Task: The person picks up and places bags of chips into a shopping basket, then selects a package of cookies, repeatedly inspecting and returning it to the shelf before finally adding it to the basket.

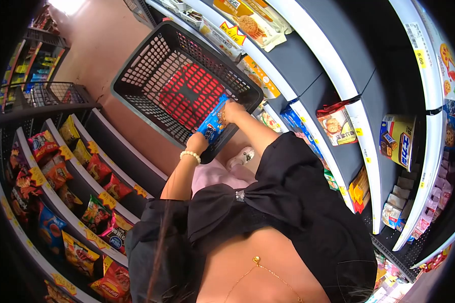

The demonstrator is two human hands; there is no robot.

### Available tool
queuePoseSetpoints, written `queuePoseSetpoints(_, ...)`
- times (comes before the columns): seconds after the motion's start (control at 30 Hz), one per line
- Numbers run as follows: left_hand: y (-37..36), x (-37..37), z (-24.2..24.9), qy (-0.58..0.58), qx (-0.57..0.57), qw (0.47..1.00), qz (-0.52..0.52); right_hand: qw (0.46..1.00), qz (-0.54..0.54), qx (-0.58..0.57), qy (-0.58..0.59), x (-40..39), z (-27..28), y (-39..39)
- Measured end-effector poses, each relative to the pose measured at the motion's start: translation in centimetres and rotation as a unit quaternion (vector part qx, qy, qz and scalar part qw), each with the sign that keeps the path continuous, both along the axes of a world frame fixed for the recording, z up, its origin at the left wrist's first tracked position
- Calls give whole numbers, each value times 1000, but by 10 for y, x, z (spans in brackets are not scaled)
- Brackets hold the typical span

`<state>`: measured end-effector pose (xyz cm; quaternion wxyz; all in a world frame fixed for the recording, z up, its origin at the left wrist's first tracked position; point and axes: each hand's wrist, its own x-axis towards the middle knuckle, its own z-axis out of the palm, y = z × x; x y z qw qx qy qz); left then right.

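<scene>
A blue snack packet (213, 121) with white lettering is stretched between my two hands, over the near right end of a dark plastic shopping basket (136, 108). My left hand (196, 144), with a beaded bracelet at the wrist, closes on the packet's lower end. Further up, my right hand (232, 111) grips the opposite end, fingers wrapped on its edge. Below the packet, the basket's red perforated bottom (179, 93) shows, with a dark patch in its middle.
On the left, curved shelves (76, 166) carry several rows of bagged snacks (98, 166). To the right, white-edged shelves (318, 136) hold boxed and packaged biscuits (337, 126). A wire rack (55, 93) stands at the back left. My shoe (241, 157) is on the floor below the basket.
</scene>
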<state>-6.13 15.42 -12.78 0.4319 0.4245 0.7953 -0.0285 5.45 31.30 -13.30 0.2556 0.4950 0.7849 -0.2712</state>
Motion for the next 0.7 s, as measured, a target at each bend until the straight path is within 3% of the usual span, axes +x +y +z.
queuePoseSetpoints(0.13,-1,-1,-5,22,14,998,-49,992,90,88,3,9,7,-11)
queuePoseSetpoints(0.23,6,1,12,68,49,994,-71,979,101,128,123,25,24,-18)
queuePoseSetpoints(0.27,7,1,17,66,83,992,-63,974,84,131,165,31,22,-21)
queuePoseSetpoints(0.33,15,2,27,32,139,988,-57,969,10,30,243,52,38,-26)
queuePoseSetpoints(0.43,42,13,71,-63,207,971,-102,944,-33,66,323,97,61,-39)
queuePoseSetpoints(0.57,94,48,123,-217,330,899,-193,917,-70,48,391,161,157,-40)
queuePoseSetpoints(0.7,136,108,266,-303,437,786,-315,862,-55,161,477,214,299,-42)
